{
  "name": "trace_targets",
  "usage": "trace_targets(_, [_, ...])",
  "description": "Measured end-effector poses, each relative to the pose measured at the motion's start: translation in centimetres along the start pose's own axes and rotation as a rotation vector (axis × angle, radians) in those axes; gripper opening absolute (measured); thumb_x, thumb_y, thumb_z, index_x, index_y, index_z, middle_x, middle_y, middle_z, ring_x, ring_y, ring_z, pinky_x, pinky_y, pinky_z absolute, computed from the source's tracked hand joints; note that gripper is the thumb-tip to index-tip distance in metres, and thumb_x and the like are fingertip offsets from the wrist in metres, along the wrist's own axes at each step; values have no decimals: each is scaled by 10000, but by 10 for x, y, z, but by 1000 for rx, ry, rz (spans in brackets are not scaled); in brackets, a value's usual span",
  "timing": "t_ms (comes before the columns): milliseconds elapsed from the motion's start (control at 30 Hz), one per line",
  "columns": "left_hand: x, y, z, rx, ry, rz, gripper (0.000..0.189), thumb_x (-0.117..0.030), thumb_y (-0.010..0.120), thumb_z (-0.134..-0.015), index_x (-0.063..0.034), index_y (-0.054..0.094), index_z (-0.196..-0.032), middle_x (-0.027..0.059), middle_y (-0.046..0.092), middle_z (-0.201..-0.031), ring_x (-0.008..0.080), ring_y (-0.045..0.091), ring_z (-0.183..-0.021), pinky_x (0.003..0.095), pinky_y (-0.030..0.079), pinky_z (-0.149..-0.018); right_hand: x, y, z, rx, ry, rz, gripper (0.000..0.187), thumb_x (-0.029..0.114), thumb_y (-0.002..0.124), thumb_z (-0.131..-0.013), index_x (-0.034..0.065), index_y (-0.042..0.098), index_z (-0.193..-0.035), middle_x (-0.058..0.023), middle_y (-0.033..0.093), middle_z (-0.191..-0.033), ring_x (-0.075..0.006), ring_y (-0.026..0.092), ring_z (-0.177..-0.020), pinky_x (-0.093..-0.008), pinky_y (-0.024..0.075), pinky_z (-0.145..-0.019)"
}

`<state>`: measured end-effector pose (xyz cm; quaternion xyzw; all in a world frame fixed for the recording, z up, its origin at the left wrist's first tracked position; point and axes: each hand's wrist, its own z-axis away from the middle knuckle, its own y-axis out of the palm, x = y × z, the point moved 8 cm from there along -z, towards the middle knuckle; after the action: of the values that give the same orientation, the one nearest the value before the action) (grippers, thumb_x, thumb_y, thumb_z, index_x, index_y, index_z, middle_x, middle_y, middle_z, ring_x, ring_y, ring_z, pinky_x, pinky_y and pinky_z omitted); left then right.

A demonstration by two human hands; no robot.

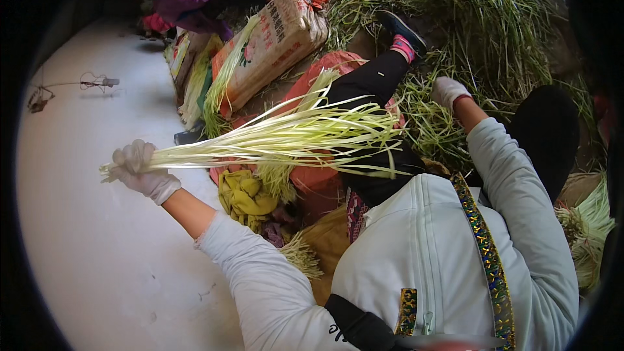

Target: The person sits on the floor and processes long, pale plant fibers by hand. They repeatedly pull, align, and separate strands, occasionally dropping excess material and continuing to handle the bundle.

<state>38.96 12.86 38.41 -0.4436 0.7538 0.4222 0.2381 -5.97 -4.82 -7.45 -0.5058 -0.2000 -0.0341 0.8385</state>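
My left hand, in a thin whitish glove, is closed around the pale stem ends of a bundle of blanched garlic chives. The stalks stretch to the right, their loose yellow-green leaves fanning out over my black-trousered leg. My right hand, also gloved, is curled above a heap of loose green and yellow leaves. Its fingertips are turned away, so whether anything is in it is hidden. Under the held bundle, more pale chives lie on a red woven sack.
A white wall runs along the left. A large printed woven sack stands ahead, chives draped over it. Another person sits beyond. Yellow cloth lies near my left arm. Tied chive bundles rest at right.
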Motion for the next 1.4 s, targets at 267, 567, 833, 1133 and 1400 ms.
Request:
trace_targets(267, [-5,-3,-9,16,-39,-64,243,-301,641,-811,-79,560,-754,-17,432,-576,102,382,-566,217,316,-465,115,-61,48,115,-607,-544,481,389,679,-759,-7,630,-1028,-153,656,-957,-227,622,-875,-322,471,-787])
trace_targets(567, [-20,0,-1,-80,39,-155,206,-271,624,-821,-95,550,-743,-17,429,-576,91,378,-560,211,315,-470,103,61,51,304,-343,43,268,267,563,-785,45,667,-892,-159,655,-900,-322,624,-842,-396,490,-723])
trace_targets(833, [2,-5,-5,-55,-18,-31,209,-233,615,-829,-77,530,-718,-18,408,-557,95,365,-547,224,328,-472,24,118,42,482,-162,428,244,163,529,-780,70,689,-940,-140,640,-1051,-284,629,-935,-395,503,-750])
trace_targets(1133, [-3,13,-10,32,-56,-75,226,-282,601,-844,-76,551,-767,-17,414,-574,99,383,-557,233,334,-486,72,-54,32,62,-183,-250,365,371,633,-744,17,690,-807,-168,663,-822,-284,645,-790,-361,498,-704])
trace_targets(1400, [-4,21,-14,-34,-59,-66,275,-307,575,-859,-102,467,-710,-21,367,-561,100,329,-537,240,303,-469,161,-27,84,28,-557,-87,198,217,598,-744,84,679,-866,-153,654,-810,-331,630,-797,-383,499,-697])
